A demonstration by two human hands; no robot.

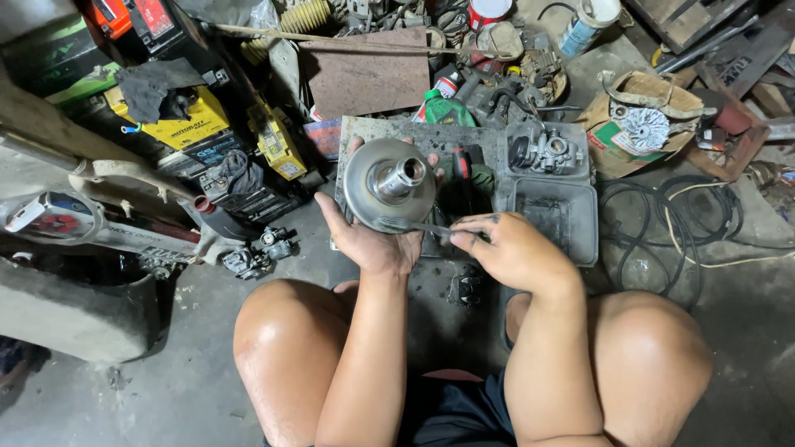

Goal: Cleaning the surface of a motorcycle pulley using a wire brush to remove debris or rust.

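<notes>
Round metal pulley (389, 184) with a shiny central hub, held up at centre frame, cupped from 6 o'clock by left hand (371, 240), fingers wrapped round its rim. Right hand (513, 251) at 4 o'clock, pinching a thin flat tool (418, 225) against the rim. Could slip off the smooth, greasy edge and nick the palm. Grey plastic tray (553, 207) at 3 o'clock; carburettor (548, 149) at 2; dusty concrete floor (190, 372) below
</notes>
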